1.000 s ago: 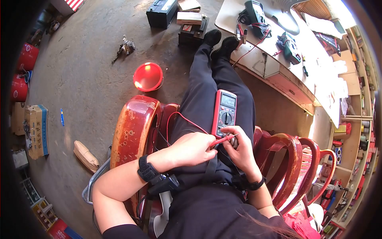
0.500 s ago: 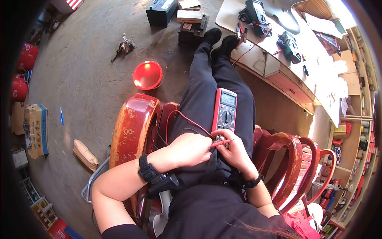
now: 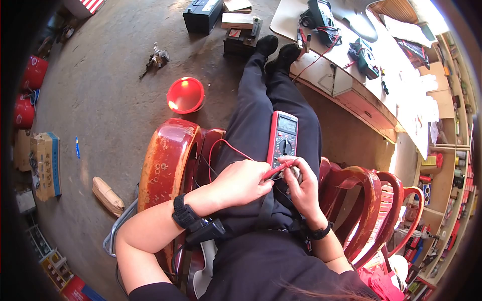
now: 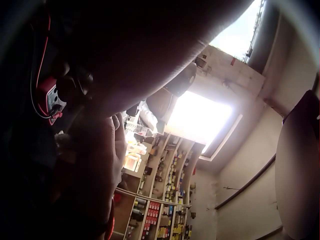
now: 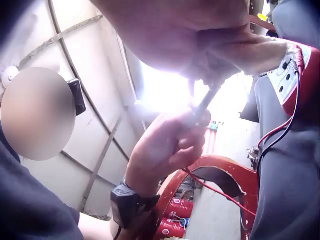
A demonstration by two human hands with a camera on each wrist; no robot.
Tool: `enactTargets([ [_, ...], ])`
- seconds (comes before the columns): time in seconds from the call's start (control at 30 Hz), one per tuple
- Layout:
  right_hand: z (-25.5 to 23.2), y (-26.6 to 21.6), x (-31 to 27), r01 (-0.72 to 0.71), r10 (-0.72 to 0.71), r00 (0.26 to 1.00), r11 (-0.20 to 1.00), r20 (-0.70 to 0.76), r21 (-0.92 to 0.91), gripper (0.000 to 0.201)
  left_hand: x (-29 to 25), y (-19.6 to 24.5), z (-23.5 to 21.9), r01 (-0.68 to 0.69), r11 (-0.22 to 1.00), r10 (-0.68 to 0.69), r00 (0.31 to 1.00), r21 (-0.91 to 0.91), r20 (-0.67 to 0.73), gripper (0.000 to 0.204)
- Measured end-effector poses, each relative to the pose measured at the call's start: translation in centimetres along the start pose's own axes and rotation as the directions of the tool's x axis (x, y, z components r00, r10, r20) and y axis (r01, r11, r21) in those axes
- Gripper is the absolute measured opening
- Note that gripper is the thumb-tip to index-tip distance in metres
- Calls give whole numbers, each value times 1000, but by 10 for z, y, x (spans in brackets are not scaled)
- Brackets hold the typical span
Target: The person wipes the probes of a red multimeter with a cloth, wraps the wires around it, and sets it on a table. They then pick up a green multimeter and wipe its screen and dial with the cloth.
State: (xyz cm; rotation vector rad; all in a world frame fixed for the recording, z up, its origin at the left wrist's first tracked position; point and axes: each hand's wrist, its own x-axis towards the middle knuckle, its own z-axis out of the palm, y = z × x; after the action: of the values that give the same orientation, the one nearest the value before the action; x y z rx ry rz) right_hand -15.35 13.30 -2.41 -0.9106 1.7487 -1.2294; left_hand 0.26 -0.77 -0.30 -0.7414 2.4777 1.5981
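Note:
My left hand (image 3: 242, 184) grips a red test probe (image 3: 272, 171), which slants up toward my right hand. A red lead (image 5: 220, 191) trails from it in the right wrist view. My right hand (image 3: 305, 194) holds a small metal part (image 3: 297, 173) between thumb and fingers, partly hidden by them. The probe's front end overlaps the right fingertips in the head view; I cannot tell whether its tip touches the metal. A red-framed multimeter (image 3: 284, 134) lies on my thighs just beyond the hands, its screen facing up and leads plugged in at the near end.
Red wooden chair arms (image 3: 168, 150) flank my lap. A table (image 3: 346, 88) at the front right bears two testers, one of them green (image 3: 368, 62). On the floor are a red bucket (image 3: 186, 95), black batteries (image 3: 203, 17) and a cardboard box (image 3: 46, 165). Shelves (image 3: 454, 165) line the right side.
Half a second ago the probe lay flatter, pointing right; now it tilts upward. My right hand has turned and shifted slightly right with the metal part. The multimeter has stayed in place.

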Motion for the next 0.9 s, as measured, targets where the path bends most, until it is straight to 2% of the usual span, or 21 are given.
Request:
enactTargets([
  [0.03,3,-3,0,24,-24,999,1000,21,-10,17,0,1,-1,21,1000,-21,1000,-18,-3,26],
  [0.07,7,-1,0,110,-107,993,991,47,-75,17,1,0,-1,20,1000,-21,1000,-18,-3,26],
  [0.1,9,-9,-3,71,-61,994,991,87,-111,17,1,-1,0,11,998,-12,1000,-60,-16,25],
  [0.17,11,-5,-6,54,-47,997,991,59,-123,16,2,-1,1,1,995,-4,1000,-101,-30,24],
  [0.23,8,0,-3,80,-80,996,996,28,-28,16,2,0,2,-81,964,66,996,-251,-67,21],
  [0.33,5,-8,4,71,-70,997,997,17,-27,16,5,-2,6,-104,951,81,993,-290,-89,19],
  [0.6,6,2,10,168,-182,981,969,-62,-179,12,7,2,-2,-47,965,36,998,-258,-46,19],
  [0.73,2,5,11,144,-158,985,973,-64,-179,10,8,0,0,-23,964,17,1000,-266,-25,20],
  [0.8,2,6,12,190,-199,979,965,-36,-184,17,8,-1,1,-28,964,21,999,-265,-30,20],
  [0.83,0,4,12,190,-199,979,964,-35,-184,17,8,-1,1,-35,964,27,999,-262,-34,21],
  [0.9,-2,-1,11,103,-110,994,978,-28,-182,10,7,1,-1,-30,964,23,999,-263,-31,21],
])
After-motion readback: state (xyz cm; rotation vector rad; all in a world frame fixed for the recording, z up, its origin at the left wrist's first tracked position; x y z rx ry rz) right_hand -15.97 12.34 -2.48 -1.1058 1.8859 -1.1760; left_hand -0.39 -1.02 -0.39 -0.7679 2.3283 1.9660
